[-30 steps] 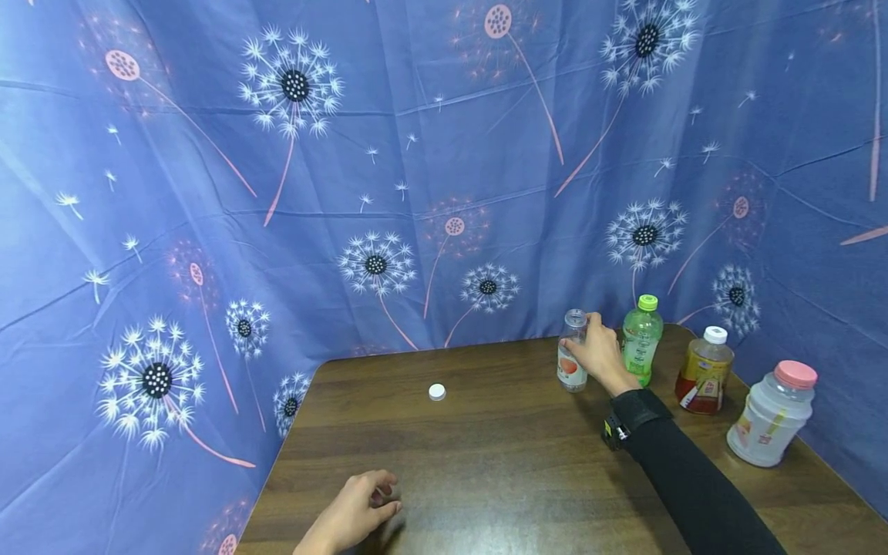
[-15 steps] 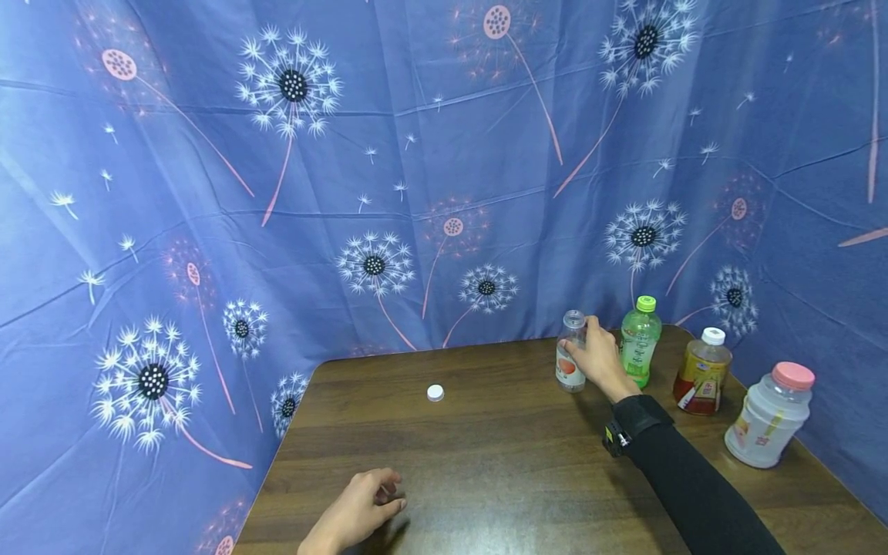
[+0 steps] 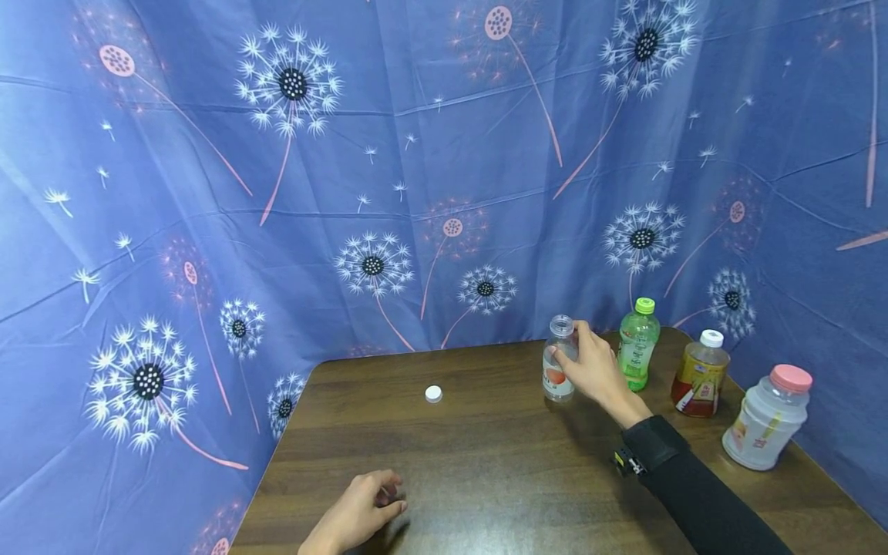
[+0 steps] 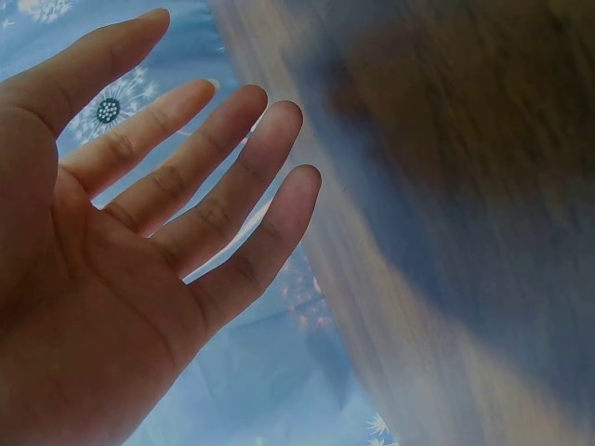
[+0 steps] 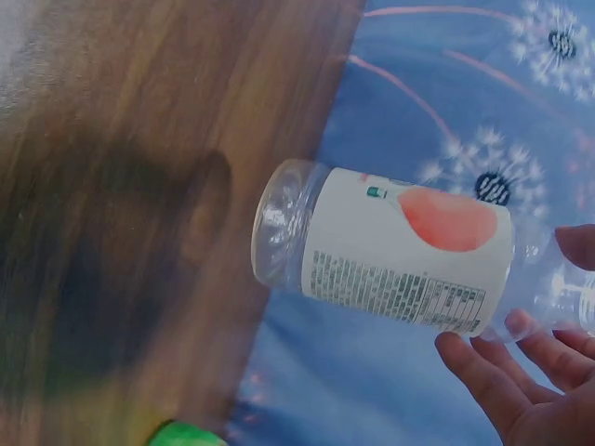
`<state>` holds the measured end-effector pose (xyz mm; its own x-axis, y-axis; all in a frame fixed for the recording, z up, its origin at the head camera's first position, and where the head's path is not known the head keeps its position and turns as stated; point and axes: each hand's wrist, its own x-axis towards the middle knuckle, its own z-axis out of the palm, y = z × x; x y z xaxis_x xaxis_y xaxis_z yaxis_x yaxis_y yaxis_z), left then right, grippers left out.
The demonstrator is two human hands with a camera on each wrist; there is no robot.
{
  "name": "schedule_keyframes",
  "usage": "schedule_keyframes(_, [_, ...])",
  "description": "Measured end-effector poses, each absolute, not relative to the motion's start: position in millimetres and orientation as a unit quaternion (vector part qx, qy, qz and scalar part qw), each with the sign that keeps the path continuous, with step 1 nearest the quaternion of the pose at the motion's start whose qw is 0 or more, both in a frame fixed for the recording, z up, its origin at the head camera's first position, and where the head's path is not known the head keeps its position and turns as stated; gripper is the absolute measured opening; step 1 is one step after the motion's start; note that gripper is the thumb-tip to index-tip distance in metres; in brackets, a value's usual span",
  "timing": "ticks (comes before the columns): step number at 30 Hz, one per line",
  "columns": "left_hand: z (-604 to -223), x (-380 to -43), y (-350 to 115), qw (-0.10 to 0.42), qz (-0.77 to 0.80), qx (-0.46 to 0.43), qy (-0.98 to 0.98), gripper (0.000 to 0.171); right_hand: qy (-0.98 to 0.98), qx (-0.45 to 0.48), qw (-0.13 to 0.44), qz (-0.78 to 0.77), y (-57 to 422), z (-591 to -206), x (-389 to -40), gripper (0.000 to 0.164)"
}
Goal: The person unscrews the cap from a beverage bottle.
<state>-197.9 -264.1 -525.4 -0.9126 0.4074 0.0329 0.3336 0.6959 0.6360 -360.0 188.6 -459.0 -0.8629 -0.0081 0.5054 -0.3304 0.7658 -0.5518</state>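
Note:
My right hand (image 3: 598, 370) grips a clear, uncapped bottle (image 3: 559, 362) by its upper part, near the back edge of the table. Its label (image 5: 409, 251) is white with a peach-coloured fruit picture, and the right wrist view shows thumb and fingers on opposite sides below the neck. The bottle is nearly upright, and a dark shadow lies on the wood by its base. A white bottle cap (image 3: 433, 394) lies on the table to the left of the bottle. Over the near left part of the table, my left hand (image 3: 357, 509) holds nothing; its fingers (image 4: 214, 209) are loosely extended and spread.
Right of the gripped bottle stand a green bottle (image 3: 639, 344), a white-capped bottle (image 3: 701, 376) with reddish-brown contents and a pink-lidded jar (image 3: 765, 420). A blue dandelion-print cloth (image 3: 416, 177) hangs behind the brown wooden table (image 3: 486, 462).
My right hand has shifted a little to the left with the clear bottle, away from the green one. My left hand has hardly moved, and the cap lies where it was.

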Motion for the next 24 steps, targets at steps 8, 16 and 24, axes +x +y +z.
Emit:
schedule_keyframes(8, [-525.3,-198.4,-265.3,0.049,0.329,0.202,0.921,0.032,-0.893,0.135,0.273,0.331,174.9,-457.9,-329.5,0.054])
schedule_keyframes(16, [-523.4,-196.1,-266.1,0.045,0.339,0.207,0.917,0.031,-0.884,0.184,0.276,0.328,157.3,-451.6,-295.3,0.053])
schedule_keyframes(24, [-522.8,-193.6,-263.6,0.051,0.345,0.201,0.915,0.033,-0.877,0.232,0.251,0.338,140.5,-456.8,-260.6,0.058])
